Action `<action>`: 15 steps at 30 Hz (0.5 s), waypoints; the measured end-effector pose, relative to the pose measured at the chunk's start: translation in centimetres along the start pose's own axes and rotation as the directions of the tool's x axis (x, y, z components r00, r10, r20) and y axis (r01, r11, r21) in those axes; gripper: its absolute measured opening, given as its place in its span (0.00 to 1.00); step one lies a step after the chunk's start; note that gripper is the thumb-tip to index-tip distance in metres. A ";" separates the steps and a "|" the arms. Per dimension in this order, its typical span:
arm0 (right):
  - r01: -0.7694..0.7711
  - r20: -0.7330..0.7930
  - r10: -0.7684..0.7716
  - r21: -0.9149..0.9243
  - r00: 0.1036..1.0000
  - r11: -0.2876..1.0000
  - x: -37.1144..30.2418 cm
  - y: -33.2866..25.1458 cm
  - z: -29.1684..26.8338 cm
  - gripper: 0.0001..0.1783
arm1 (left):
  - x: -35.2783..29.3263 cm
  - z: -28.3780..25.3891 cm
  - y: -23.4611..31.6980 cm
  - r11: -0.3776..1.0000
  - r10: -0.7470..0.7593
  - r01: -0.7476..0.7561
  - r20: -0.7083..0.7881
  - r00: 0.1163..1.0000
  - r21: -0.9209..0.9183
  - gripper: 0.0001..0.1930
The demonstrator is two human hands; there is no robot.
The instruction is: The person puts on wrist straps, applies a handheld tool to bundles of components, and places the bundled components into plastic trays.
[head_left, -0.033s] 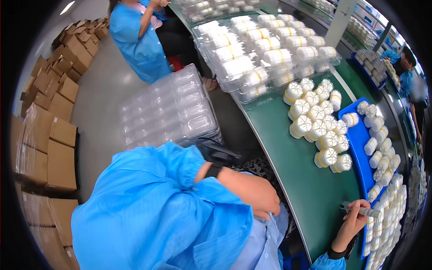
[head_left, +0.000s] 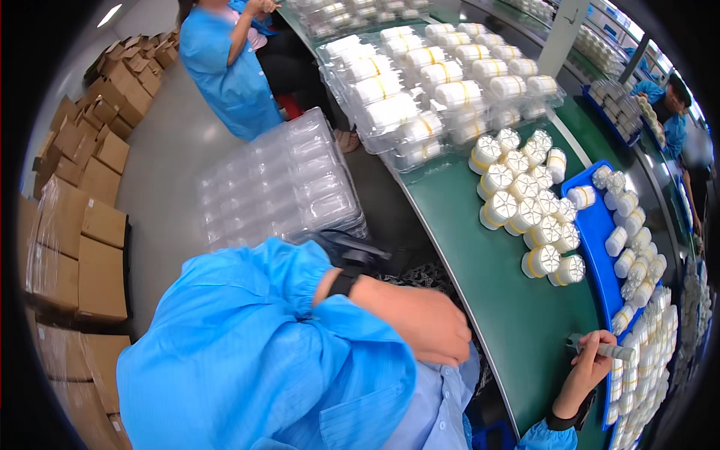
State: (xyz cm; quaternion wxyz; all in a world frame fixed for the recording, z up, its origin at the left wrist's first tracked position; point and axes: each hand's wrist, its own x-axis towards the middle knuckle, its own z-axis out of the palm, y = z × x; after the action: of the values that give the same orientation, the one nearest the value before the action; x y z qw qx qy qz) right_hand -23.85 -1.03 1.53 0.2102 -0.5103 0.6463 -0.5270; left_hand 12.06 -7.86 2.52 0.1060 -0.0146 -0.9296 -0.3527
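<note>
My left hand [head_left: 431, 326] lies closed across my lap in front of the light blue shirt, its fingertips hidden beneath it. Over the green table's [head_left: 502, 322] near right part, my right hand [head_left: 585, 371] is closed around a short grey rod-shaped tool [head_left: 618, 352] with a darker, wider end; its exact kind is unclear. Beyond that hand stands a cluster of white rolls [head_left: 526, 214] with yellow bands, ends up. A blue tray [head_left: 596, 240] along the right holds more white rolls [head_left: 636, 262], with long stacks of them close to my right fingers.
Clear plastic trays [head_left: 450, 90] full of banded rolls cover the table's far part. Empty clear trays [head_left: 281, 176] are stacked left of the table. A person in blue [head_left: 229, 67] sits beyond them. Cardboard boxes [head_left: 71, 247] line the left side; another worker [head_left: 667, 112] is at far right.
My left hand has shifted slightly and looks more closed, with its fingertips tucked under. My right hand stays in place with the grey tool.
</note>
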 end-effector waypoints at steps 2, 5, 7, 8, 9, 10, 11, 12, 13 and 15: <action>0.000 0.007 0.000 0.004 1.000 1.000 -0.1 -0.1 0.0 0.10 | -1.5 -3.4 2.7 0.954 0.140 -0.008 -0.421 0.896 0.300 0.15; 0.013 0.001 -0.013 0.015 1.000 1.000 0.0 0.2 0.1 0.09 | -3.2 -8.3 2.6 0.554 0.333 0.458 -0.689 0.644 0.695 0.19; 0.023 -0.009 -0.023 0.004 1.000 1.000 -0.1 0.2 0.2 0.09 | -3.0 -10.3 2.3 0.280 0.197 0.755 -0.806 0.559 0.592 0.28; -0.001 -0.002 0.001 0.021 1.000 1.000 0.0 0.2 0.3 0.08 | -2.7 -11.1 2.0 0.160 0.087 0.833 -0.849 0.522 0.529 0.32; -0.027 0.008 0.027 0.038 1.000 0.999 -0.1 0.1 0.1 0.08 | -3.1 -11.2 0.4 0.085 -0.031 0.855 -0.856 0.515 0.511 0.36; -0.018 0.003 0.018 0.044 1.000 0.999 -0.2 0.1 0.1 0.08 | -3.6 -11.1 -0.7 0.080 -0.021 0.854 -0.856 0.517 0.514 0.36; -0.022 -0.001 0.022 0.042 1.000 0.999 -0.3 0.0 0.1 0.08 | -4.1 -11.0 -1.9 0.075 -0.129 0.860 -0.850 0.511 0.505 0.35; -0.029 -0.003 0.029 0.039 1.000 0.999 -0.4 0.0 0.2 0.08 | -4.5 -11.0 -2.6 0.071 -0.239 0.866 -0.834 0.497 0.496 0.35; -0.024 -0.003 0.024 0.043 1.000 0.999 -0.4 0.0 0.2 0.08 | -4.6 -11.0 -3.2 -0.004 -0.210 0.849 -0.831 0.516 0.528 0.34; -0.002 -0.023 0.001 -0.010 1.000 1.000 -0.5 0.0 0.2 0.09 | -4.6 -10.9 -3.4 0.008 -0.209 0.851 -0.831 0.516 0.526 0.32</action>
State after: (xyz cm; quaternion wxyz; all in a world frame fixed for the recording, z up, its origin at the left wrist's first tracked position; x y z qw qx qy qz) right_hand -23.47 -0.69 1.31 0.2006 -0.5048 0.6516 -0.5294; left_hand 18.22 -17.41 7.30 0.1934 0.5269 -0.7865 0.2578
